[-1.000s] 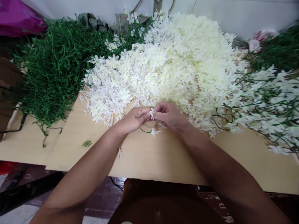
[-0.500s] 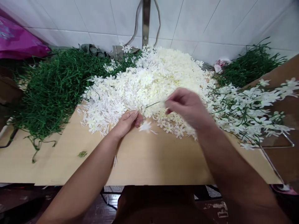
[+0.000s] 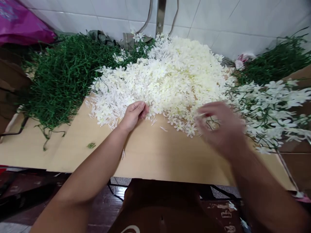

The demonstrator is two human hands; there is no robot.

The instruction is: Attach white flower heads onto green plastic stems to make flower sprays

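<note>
A big heap of loose white flowers (image 3: 170,74) lies across the middle of the table. My left hand (image 3: 136,113) rests at the heap's front edge, its fingers curled together; whatever is between them is too small to make out. My right hand (image 3: 218,126) is smeared by motion over the right end of the heap. A thin green stem shows beside its fingers, but whether it is held is unclear. Just right of this hand lie white flowers on green stems (image 3: 274,113).
Green stems (image 3: 63,77) are piled at the left, and more stems (image 3: 277,61) at the back right. A pink bag (image 3: 24,24) is at the back left. A metal post (image 3: 160,16) stands against the tiled wall. A small green scrap (image 3: 91,145) lies on the table (image 3: 157,158).
My right hand has moved right, away from my left hand, toward the stemmed flowers. The white flower by my left hand no longer shows there. The view has shifted a little.
</note>
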